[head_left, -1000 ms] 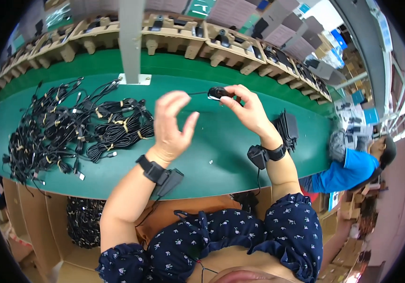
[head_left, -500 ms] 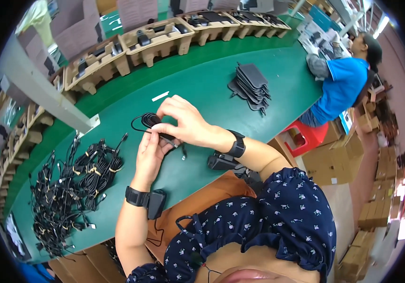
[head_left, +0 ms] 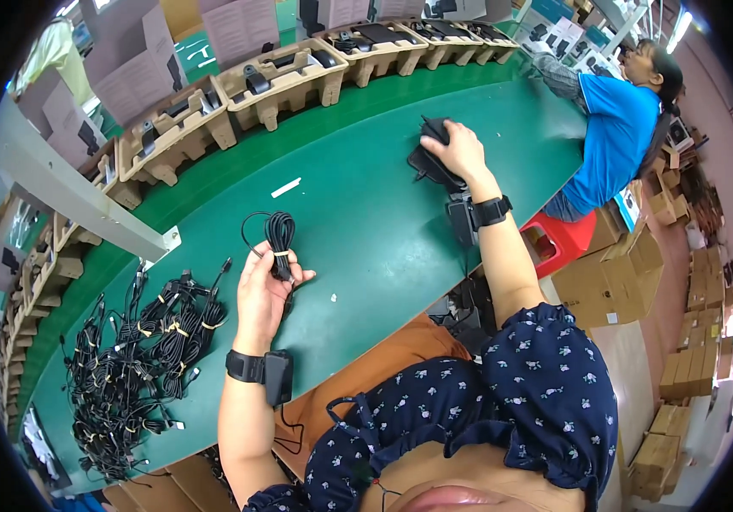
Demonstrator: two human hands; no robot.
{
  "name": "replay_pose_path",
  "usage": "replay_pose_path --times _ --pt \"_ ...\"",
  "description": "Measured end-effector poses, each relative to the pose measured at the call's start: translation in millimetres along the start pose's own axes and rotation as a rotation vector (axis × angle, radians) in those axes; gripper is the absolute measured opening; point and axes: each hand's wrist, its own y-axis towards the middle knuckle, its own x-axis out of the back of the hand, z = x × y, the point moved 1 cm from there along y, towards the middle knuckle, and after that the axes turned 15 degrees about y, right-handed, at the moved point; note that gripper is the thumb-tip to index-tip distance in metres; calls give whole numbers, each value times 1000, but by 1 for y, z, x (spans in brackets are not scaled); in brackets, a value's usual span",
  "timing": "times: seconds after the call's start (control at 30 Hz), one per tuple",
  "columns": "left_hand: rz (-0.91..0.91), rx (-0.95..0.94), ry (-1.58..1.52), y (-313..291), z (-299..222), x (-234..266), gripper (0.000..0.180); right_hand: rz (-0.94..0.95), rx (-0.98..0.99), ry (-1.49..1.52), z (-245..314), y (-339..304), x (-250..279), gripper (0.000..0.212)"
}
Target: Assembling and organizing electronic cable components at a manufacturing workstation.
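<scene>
In my left hand (head_left: 262,294) a coiled black cable (head_left: 280,235) stands upright, bound with a tan band, and one loop sticks out to the left. My left fingers are closed round its lower end. Farther off to the right, my right hand (head_left: 462,154) has come down on a stack of flat dark pieces (head_left: 439,171) with short tabs or cords at their edges. Its thumb and fingers are closed on the upper part of the stack and cover much of it. How many pieces it grips is hidden.
A heap of banded black cables (head_left: 136,367) covers the table's left part. A white strip (head_left: 286,188) lies beyond my left hand. Moulded cardboard trays (head_left: 285,81) line the far side, beside a grey post (head_left: 84,179). A person in blue (head_left: 627,128) sits at the right.
My right hand has left the cable and moved far right onto the dark stack. My left hand keeps the cable coil, now turned upright.
</scene>
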Motion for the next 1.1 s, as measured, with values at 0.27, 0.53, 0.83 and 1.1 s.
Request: replay_pose_path --times 0.27,0.53,0.83,1.1 --pt "0 -13 78 -1 6 10 17 19 479 1 41 -25 -34 39" --pt "-65 -47 87 1 3 11 14 293 570 226 121 -37 -14 24" --pt "-46 -111 222 6 10 21 26 -158 514 806 174 99 -29 26" --pt "-31 -133 99 18 3 41 28 -50 203 1089 178 210 -96 33"
